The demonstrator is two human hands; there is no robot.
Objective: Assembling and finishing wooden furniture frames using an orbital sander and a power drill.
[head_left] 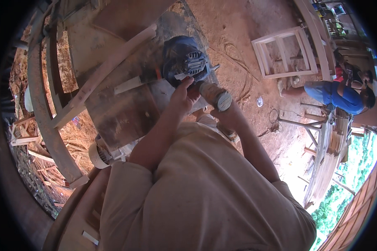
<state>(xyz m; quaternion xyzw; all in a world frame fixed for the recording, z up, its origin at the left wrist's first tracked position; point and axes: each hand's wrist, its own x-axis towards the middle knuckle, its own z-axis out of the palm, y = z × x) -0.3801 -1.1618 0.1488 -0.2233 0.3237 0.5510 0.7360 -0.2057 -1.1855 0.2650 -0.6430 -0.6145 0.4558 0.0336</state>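
Note:
A power tool with a dark blue rounded body and a vented housing (194, 62) sits near the right edge of the worktable (125, 94). Its grey, worn cylindrical end (215, 94) points back toward me. My left hand (184, 98) is at the near side of the tool, its fingers curled against the body with one reaching up to the housing. Close behind the cylinder is my right hand (222, 116), touching its underside, with the fingers hidden. Left of the tool, a flat, pale-bladed thing with a dark handle (132, 83) lies on the table.
A long wooden strip (113, 58) lies slantwise over the table, beside a brown board (130, 16). Wooden frame beams (50, 96) stand left. On the right are a window-like wooden frame (257, 48), a cord (247, 71) on the dirt floor, and a person in blue (347, 98) by stacked timber.

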